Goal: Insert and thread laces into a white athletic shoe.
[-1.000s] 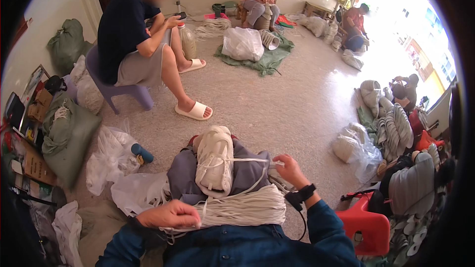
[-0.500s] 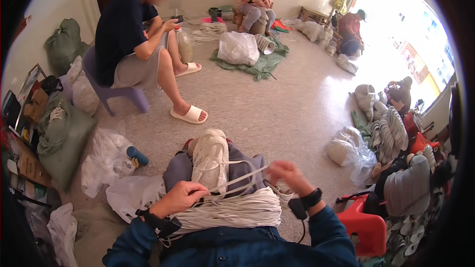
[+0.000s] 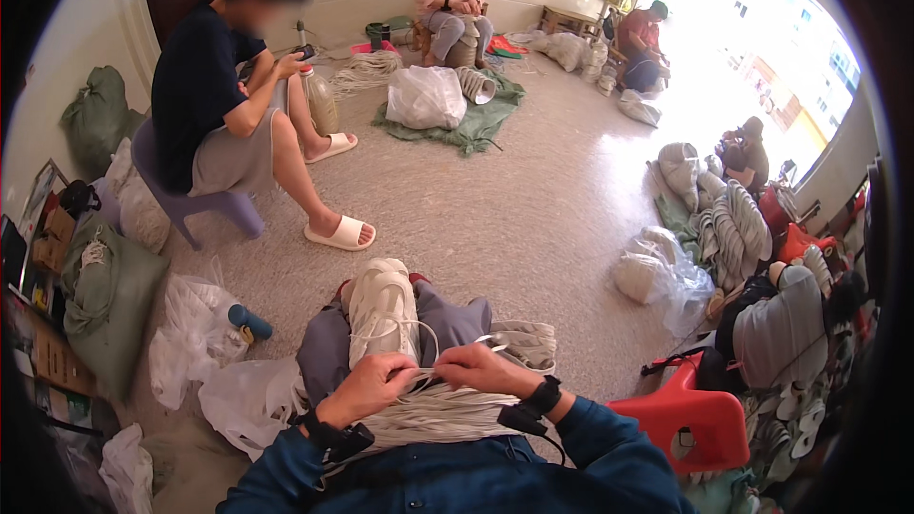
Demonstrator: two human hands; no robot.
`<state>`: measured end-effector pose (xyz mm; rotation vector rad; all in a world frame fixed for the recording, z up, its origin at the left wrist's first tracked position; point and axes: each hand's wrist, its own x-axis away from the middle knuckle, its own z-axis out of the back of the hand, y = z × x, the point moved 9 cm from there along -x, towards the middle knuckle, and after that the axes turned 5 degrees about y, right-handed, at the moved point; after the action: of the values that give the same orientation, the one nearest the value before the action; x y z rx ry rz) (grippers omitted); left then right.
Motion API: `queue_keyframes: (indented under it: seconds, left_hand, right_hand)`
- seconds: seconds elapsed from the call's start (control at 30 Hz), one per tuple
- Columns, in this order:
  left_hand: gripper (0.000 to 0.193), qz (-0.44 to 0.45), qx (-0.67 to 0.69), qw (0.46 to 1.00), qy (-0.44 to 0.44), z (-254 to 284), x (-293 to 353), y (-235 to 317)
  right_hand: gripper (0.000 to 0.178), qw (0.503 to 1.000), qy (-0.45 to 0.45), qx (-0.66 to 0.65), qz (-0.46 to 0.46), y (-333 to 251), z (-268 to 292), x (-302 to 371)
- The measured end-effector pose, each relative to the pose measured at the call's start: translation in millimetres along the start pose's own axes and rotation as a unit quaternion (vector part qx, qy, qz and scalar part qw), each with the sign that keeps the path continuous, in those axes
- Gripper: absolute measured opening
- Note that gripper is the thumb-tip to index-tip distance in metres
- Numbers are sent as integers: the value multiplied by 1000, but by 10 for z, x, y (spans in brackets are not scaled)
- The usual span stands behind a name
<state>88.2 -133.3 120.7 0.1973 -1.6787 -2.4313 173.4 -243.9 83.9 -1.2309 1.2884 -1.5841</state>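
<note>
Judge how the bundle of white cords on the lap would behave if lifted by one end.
The white cord bundle would probably droop, since its strands sag across the lap. It looks light for its bulk. Loose strands pinched by the left hand and right hand suggest it could splay apart.

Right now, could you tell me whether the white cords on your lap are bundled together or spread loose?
Bundled: the white cords lie side by side across the lap, both hands pinching strands above them.
</note>
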Motion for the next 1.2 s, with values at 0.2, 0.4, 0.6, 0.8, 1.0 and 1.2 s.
queue_keyframes:
  seconds: [0.2, 0.4, 0.6, 0.8, 1.0, 1.2]
  left_hand:
    - [17, 123, 66, 990, -5, 169, 348, -545]
    - [18, 211, 167, 963, -24, 315, 430, -610]
    - [19, 177, 179, 967, -25, 346, 319, -463]
    - [19, 43, 25, 999, 14, 133, 31, -334]
    - [13, -53, -84, 994, 54, 34, -237, -40]
    - [13, 13, -66, 995, 72, 219, -87, -365]
  right_hand:
    - [16, 980, 150, 131, 5, -311, 990, 384]
    - [12, 934, 314, 173, 7, -681, 1857, 884]
    - [11, 824, 493, 274, 55, -787, 2648, 1310]
    - [24, 860, 406, 303, 58, -124, 1943, 632]
    - [23, 988, 100, 84, 81, -195, 123, -205]
    - [10, 953, 104, 251, 133, -236, 42, -347]
